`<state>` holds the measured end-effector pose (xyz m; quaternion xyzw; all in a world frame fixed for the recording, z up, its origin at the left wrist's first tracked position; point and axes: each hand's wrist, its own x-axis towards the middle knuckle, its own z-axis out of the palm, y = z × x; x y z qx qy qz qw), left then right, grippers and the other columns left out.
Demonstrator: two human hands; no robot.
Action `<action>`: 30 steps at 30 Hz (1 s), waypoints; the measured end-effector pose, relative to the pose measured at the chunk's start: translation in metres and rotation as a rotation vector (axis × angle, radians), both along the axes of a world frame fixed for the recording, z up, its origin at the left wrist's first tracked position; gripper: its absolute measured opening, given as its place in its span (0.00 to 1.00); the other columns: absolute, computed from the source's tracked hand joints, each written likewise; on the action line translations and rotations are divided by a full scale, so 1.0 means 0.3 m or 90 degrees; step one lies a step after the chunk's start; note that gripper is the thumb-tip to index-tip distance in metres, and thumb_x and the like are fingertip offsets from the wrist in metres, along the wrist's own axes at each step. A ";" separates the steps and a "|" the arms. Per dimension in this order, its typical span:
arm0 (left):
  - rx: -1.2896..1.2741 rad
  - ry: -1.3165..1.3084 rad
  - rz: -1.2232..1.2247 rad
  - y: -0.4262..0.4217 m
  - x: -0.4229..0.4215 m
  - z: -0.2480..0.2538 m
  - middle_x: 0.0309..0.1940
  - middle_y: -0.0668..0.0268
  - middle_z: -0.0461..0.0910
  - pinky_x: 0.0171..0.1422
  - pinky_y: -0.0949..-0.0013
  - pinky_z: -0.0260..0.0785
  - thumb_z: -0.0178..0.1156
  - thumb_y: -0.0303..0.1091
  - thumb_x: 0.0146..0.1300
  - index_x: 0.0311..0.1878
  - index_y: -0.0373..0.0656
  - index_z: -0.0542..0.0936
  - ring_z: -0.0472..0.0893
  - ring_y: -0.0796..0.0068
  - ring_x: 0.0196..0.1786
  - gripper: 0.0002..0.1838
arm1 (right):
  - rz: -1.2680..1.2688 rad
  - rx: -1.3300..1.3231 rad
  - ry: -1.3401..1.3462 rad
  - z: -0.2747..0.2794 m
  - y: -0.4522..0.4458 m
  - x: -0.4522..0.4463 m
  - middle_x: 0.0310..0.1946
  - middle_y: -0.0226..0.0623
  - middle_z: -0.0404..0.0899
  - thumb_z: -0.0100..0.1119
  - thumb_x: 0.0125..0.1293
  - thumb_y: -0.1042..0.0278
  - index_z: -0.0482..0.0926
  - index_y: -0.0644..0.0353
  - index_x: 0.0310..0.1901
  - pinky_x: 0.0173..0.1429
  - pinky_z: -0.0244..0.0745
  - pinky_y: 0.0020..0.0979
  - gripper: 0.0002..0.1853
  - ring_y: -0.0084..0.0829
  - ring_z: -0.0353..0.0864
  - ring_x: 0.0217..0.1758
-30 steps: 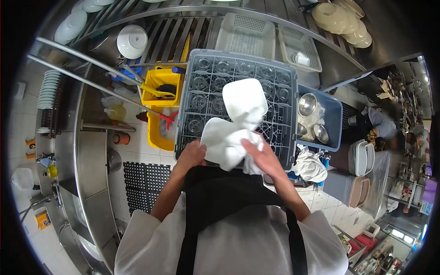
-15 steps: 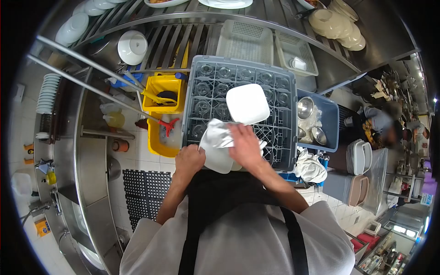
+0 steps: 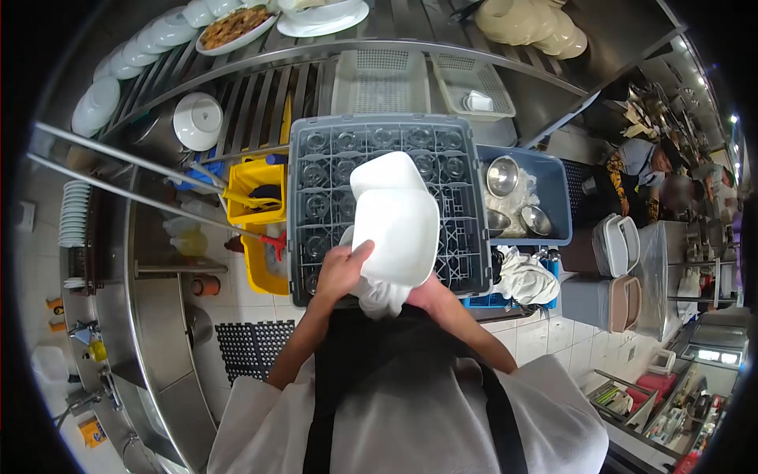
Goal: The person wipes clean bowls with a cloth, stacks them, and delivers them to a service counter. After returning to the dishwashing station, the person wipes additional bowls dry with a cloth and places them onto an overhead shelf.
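My left hand (image 3: 341, 271) grips the left edge of a white square plate (image 3: 401, 233), its thumb lying on the upper face. The plate is tilted above a grey glass rack (image 3: 304, 126). Behind the plate's lower right edge is my right hand (image 3: 430, 295), its fingers hidden. A bunched white cloth (image 3: 382, 299) hangs below the plate, against the right hand. Another white square plate (image 3: 385, 170) rests on the rack, partly covered by the held one. Upside-down clear glasses (image 3: 346, 140) fill several of the rack's compartments.
Yellow buckets (image 3: 257, 209) stand left of the rack. To its right, a blue-grey tub (image 3: 559, 197) holds metal bowls, near a heap of white cloths (image 3: 527, 276). A metal shelf (image 3: 292, 59) with dishes runs across the back. Another person (image 3: 636, 170) is at far right.
The held plate has been raised and turned to show its broad white face. My right hand and the cloth have passed from its top to underneath. The camera view has shifted slightly.
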<state>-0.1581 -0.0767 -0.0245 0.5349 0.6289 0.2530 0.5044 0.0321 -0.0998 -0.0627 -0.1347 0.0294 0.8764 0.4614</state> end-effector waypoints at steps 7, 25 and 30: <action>0.029 0.284 0.073 0.204 0.037 -0.091 0.38 0.38 0.83 0.57 0.44 0.73 0.48 0.58 0.69 0.36 0.33 0.86 0.82 0.35 0.47 0.33 | -0.183 0.029 -0.383 0.282 0.168 0.413 0.54 0.44 0.82 0.47 0.77 0.48 0.73 0.63 0.63 0.62 0.79 0.41 0.26 0.39 0.84 0.55; -0.131 0.164 -0.169 0.012 -0.253 -0.287 0.43 0.51 0.85 0.55 0.55 0.74 0.67 0.57 0.58 0.49 0.40 0.80 0.84 0.54 0.48 0.28 | 0.207 0.673 -1.178 0.383 0.245 -0.034 0.55 0.57 0.81 0.64 0.63 0.56 0.74 0.64 0.65 0.62 0.76 0.39 0.32 0.48 0.82 0.58; -0.096 -0.101 -0.163 -0.032 -0.211 -0.216 0.40 0.60 0.85 0.32 0.67 0.77 0.61 0.36 0.64 0.57 0.41 0.83 0.84 0.76 0.31 0.19 | 0.299 0.947 -1.329 -0.110 0.047 -0.171 0.51 0.50 0.77 0.62 0.61 0.59 0.82 0.59 0.49 0.56 0.78 0.51 0.17 0.56 0.74 0.59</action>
